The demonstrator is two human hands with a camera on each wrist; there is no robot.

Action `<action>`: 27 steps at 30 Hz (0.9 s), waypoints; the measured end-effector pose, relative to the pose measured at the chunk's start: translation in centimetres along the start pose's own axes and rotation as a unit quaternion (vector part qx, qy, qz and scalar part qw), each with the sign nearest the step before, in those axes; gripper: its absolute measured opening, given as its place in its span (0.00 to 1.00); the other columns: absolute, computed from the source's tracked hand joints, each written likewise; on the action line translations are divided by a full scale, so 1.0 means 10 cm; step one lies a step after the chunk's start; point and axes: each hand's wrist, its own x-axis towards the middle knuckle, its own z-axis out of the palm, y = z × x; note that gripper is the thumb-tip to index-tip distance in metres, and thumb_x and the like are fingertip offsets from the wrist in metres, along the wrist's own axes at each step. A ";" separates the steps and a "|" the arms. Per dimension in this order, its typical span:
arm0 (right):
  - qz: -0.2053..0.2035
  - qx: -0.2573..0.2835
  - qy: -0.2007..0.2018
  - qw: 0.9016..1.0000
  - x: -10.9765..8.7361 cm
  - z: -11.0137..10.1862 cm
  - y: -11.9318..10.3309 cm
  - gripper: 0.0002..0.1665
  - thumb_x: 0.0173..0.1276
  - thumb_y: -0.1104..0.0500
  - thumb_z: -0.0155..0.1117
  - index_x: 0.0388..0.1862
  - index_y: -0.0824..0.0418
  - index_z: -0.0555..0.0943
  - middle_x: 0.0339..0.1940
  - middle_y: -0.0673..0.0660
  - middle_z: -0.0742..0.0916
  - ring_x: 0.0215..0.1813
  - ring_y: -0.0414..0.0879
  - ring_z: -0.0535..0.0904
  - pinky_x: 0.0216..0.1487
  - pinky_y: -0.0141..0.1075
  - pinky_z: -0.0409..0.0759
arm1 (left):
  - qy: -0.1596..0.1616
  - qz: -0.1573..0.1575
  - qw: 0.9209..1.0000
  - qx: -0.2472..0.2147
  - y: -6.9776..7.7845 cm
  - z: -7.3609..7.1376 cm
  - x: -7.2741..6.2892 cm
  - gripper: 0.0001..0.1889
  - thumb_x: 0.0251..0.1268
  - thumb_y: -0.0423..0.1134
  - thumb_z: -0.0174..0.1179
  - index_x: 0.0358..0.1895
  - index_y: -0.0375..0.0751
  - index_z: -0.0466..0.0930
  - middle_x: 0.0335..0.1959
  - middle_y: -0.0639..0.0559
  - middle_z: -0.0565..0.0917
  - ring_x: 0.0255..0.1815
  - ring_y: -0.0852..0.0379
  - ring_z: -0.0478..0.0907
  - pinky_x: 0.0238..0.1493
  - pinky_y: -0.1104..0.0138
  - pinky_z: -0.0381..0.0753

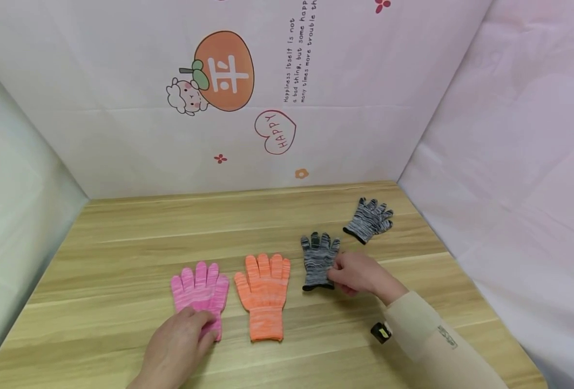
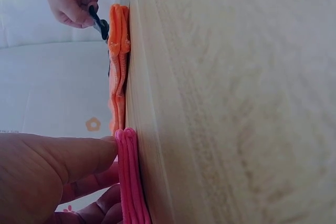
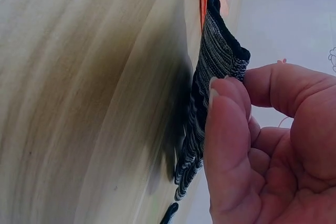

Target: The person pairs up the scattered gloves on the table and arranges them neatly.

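A pink knitted glove (image 1: 200, 289) lies flat on the wooden table, fingers pointing away, several layers showing at its edge in the left wrist view. My left hand (image 1: 180, 340) rests on its palm and cuff with loosely bent fingers. Beside it is an orange glove (image 1: 265, 292), also flat and stacked in layers. Farther right, my right hand (image 1: 359, 273) pinches the side of a grey-black striped glove (image 1: 318, 262) between thumb and forefinger. In the right wrist view that striped glove (image 3: 218, 61) is tilted, its black cuff raised off the table.
Another grey-black striped glove (image 1: 370, 219) lies at the back right of the table (image 1: 121, 237). A white printed sheet (image 1: 345, 135) stands behind the table, with pale cloth walls (image 1: 520, 162) at both sides. A small black device (image 1: 380, 332) sits at my right wrist.
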 end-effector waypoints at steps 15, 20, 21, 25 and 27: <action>-0.015 -0.021 -0.013 1.000 -0.17 0.03 0.02 0.20 0.72 0.55 0.59 0.17 0.54 0.77 0.12 0.49 0.80 0.16 0.43 0.75 0.29 0.37 0.75 | -0.016 -0.012 1.000 -0.005 0.00 -0.01 -0.01 0.10 0.62 0.46 0.74 0.44 0.51 0.89 0.33 0.60 0.81 0.32 0.66 0.74 0.37 0.64 0.79; -0.018 -0.025 -0.017 0.999 -0.20 0.04 0.05 0.21 0.72 0.55 0.60 0.16 0.54 0.78 0.12 0.49 0.80 0.16 0.43 0.75 0.29 0.37 0.75 | -0.012 -0.012 1.000 -0.007 0.01 -0.01 -0.01 0.10 0.62 0.45 0.74 0.44 0.50 0.89 0.33 0.60 0.81 0.32 0.66 0.74 0.37 0.65 0.79; -0.021 -0.027 -0.018 0.999 -0.21 0.04 0.06 0.21 0.72 0.55 0.60 0.16 0.53 0.78 0.12 0.48 0.80 0.16 0.43 0.74 0.28 0.37 0.74 | -0.012 -0.011 1.000 -0.007 0.01 -0.01 0.00 0.10 0.62 0.45 0.74 0.44 0.50 0.89 0.33 0.60 0.81 0.31 0.66 0.74 0.36 0.65 0.79; -0.038 -0.031 -0.022 0.999 -0.23 0.03 0.08 0.20 0.72 0.56 0.61 0.17 0.53 0.77 0.12 0.47 0.80 0.16 0.42 0.74 0.27 0.37 0.74 | -0.015 -0.012 1.000 -0.006 0.01 -0.01 0.00 0.10 0.62 0.45 0.74 0.45 0.51 0.89 0.33 0.61 0.81 0.31 0.66 0.73 0.36 0.65 0.79; -0.051 -0.037 -0.024 0.998 -0.24 0.03 0.09 0.20 0.72 0.56 0.61 0.17 0.52 0.77 0.11 0.46 0.79 0.16 0.41 0.73 0.27 0.36 0.74 | -0.016 -0.012 1.000 -0.006 0.01 -0.01 0.01 0.10 0.62 0.45 0.74 0.45 0.51 0.89 0.33 0.61 0.81 0.31 0.66 0.73 0.36 0.65 0.78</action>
